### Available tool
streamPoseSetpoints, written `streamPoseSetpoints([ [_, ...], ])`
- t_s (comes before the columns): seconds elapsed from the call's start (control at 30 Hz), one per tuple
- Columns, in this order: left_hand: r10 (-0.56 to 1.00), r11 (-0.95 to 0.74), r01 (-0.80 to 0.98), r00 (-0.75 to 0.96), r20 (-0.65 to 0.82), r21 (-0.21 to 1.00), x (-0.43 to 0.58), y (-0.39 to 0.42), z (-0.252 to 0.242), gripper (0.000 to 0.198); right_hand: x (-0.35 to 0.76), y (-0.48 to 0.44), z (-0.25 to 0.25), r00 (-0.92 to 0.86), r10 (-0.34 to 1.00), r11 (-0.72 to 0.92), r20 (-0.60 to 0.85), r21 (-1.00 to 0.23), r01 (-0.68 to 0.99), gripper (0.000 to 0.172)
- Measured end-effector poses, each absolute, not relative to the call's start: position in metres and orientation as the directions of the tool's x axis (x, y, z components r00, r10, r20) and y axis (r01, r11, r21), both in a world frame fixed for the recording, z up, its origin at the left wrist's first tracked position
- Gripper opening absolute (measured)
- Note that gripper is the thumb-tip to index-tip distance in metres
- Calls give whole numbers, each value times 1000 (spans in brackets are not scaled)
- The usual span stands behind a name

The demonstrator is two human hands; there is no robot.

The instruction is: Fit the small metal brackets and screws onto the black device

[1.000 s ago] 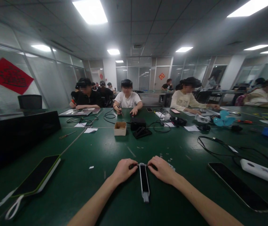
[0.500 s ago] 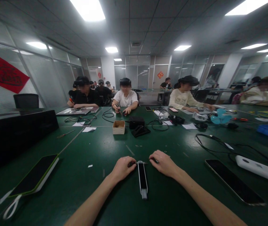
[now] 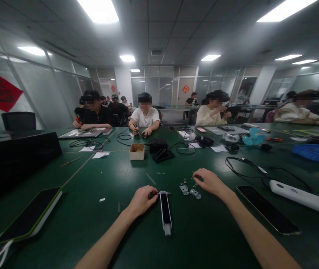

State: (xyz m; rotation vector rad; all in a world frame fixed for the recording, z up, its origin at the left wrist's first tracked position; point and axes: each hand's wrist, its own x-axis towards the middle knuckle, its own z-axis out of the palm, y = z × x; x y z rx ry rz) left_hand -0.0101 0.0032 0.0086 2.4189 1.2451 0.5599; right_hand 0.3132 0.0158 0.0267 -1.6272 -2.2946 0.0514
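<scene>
A slim, white-framed bar with a black face (image 3: pixel 165 213) lies lengthwise before me, a thin metal rod (image 3: pixel 167 193) crossing its far end. At the rod's left end my left hand (image 3: pixel 143 200) is closed, thumb and forefinger pinching a small dark part there. Further right, my right hand (image 3: pixel 210 181) is lowered to the table with its fingers drawn together; anything between them is hidden. Just beside those fingertips lie several tiny ring-like pieces (image 3: pixel 185 181). Two small bent metal brackets (image 3: pixel 195 193) rest between the bar and my right hand.
Phones lie to the left (image 3: pixel 30 215) and right (image 3: pixel 267 209). A white power bank (image 3: pixel 302 198) and black cable sit far right. Ahead stand a small cardboard box (image 3: pixel 136 152), a black case (image 3: pixel 158 145), a blue tray (image 3: pixel 316 152) and a blue fan (image 3: pixel 253 137). People sit opposite.
My right hand has moved right and away from the bar to the tiny pieces, uncovering the metal brackets. My left hand stays at the rod. The view has turned slightly right.
</scene>
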Motion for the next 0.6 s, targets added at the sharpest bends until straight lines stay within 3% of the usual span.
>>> streamPoseSetpoints([
  [0.17, 835, -530, 685, 525, 165, 500, -10, 4, 10, 23, 325, 20, 19, -298, 951, 310, 86, -263, 914, 21],
  [0.3, 835, -526, 689, 529, 149, 499, -9, 3, 12, 23, 325, 23, 11, -310, 950, 308, 44, -306, 901, 22],
  [0.6, 830, -542, 683, 528, 181, 489, -10, 4, 8, 22, 311, 24, 10, -254, 966, 256, 34, -195, 947, 15],
])
